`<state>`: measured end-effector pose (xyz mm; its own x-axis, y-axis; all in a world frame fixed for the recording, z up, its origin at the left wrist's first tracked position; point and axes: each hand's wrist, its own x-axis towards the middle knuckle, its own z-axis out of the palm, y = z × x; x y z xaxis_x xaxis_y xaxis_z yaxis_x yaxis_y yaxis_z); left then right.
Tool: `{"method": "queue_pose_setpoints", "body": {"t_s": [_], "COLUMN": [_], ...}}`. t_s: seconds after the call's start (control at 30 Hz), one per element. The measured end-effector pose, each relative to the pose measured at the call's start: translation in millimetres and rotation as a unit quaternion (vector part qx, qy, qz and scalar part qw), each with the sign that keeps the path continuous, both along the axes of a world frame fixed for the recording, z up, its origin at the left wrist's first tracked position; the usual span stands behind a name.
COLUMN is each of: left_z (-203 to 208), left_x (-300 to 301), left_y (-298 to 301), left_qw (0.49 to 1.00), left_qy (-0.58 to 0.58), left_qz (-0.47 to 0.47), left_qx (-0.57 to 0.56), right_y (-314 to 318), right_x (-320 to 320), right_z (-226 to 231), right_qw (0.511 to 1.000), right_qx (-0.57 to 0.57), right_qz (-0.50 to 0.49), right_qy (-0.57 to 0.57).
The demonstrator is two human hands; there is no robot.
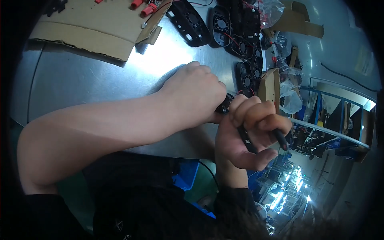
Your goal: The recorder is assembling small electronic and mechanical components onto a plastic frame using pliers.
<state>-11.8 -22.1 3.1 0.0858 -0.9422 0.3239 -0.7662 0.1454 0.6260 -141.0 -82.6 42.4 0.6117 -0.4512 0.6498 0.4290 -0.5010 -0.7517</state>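
Note:
My left hand [196, 90] is closed in a fist above the metal table, back of the hand up. A small black plastic part [226, 103] shows between my two hands; the left fist hides most of it. Right against it is my right hand [250, 124], palm turned up and fingers curled. Out of those fingers sticks the end of a slim black tool [281, 139] like a handle. A second narrow black piece [247, 140] lies across the palm; whether both belong to one tool I cannot tell.
A cardboard box [86, 36] with red and black parts stands at the far left of the metal table [88, 76]. Several black fan housings [192, 24] with red wires lie at the back. Clear plastic bags [270, 14] and a blue-framed rack [340, 120] are to the right.

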Motion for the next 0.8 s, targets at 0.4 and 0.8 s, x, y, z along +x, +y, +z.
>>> {"method": "queue_pose_setpoints", "body": {"t_s": [0.4,0.8], "left_z": [-5.8,-6.0], "left_x": [5.9,6.4], "left_y": [4.8,2.3], "left_qw": [0.998,0.997], "left_qy": [-0.01,0.025], "left_qz": [-0.059,-0.056], "left_qx": [-0.033,-0.045], "right_y": [-3.1,-14.9], "right_x": [-8.7,-20.1], "right_z": [8.0,6.5], "right_qw": [0.998,0.994], "right_qx": [0.043,0.096], "right_qz": [0.042,0.011], "right_qy": [-0.011,-0.049]}}
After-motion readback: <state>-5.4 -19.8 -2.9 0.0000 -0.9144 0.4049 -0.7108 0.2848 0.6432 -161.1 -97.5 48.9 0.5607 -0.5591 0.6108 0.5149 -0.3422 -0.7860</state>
